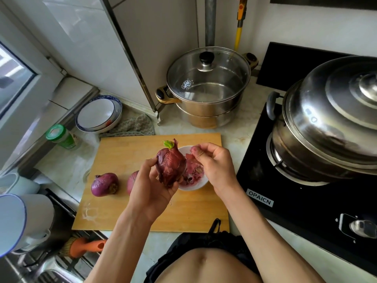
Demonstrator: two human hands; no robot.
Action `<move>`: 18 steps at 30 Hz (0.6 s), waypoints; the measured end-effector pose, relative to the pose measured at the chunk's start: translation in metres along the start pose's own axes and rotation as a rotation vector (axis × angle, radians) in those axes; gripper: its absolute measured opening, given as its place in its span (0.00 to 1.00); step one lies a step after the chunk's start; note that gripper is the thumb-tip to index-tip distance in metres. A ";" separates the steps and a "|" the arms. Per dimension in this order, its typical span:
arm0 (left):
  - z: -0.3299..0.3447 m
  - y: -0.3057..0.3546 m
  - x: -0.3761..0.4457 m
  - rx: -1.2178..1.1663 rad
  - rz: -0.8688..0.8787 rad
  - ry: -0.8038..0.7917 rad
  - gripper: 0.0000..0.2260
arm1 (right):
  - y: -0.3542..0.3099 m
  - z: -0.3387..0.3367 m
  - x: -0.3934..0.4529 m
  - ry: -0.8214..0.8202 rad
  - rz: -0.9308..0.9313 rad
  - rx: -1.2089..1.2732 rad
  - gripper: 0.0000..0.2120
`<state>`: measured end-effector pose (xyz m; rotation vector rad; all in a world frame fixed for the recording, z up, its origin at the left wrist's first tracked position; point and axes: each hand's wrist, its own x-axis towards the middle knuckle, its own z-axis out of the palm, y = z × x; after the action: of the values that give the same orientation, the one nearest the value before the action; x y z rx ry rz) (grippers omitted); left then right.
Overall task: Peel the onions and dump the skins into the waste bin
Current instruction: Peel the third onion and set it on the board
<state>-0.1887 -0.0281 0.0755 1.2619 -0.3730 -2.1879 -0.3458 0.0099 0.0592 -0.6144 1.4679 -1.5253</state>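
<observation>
While peeling: I clamp the onion (171, 166) in my left hand (152, 186).
Right hand (212, 162): fingers pinched over the bowl (195, 185); holding skin, I cannot tell.
Next: strip another layer.

Glass-lidded steel pot (208, 88) at twelve o'clock; domed steamer (330, 127) on black hob (306, 190) at three; stacked plates (99, 114) at ten.

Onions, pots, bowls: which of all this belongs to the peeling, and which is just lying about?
In the job:
held onion in left hand
right hand, fingers pinched
white bowl with skins
two onions
board

Lying about:
glass-lidded pot
steel pot
stove
plates
cloth
green-capped bottle
</observation>
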 end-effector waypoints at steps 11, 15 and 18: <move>-0.003 -0.002 0.005 -0.084 0.005 0.004 0.30 | 0.014 -0.013 -0.004 0.033 -0.052 -0.024 0.04; -0.008 -0.007 -0.004 -0.143 -0.004 -0.009 0.26 | 0.016 -0.009 -0.006 0.049 -0.030 -0.004 0.02; -0.010 -0.005 -0.008 -0.169 0.012 -0.002 0.24 | 0.015 -0.005 -0.008 0.053 -0.044 -0.010 0.02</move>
<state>-0.1791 -0.0190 0.0731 1.1622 -0.1906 -2.1613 -0.3421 0.0207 0.0463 -0.6199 1.5117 -1.5797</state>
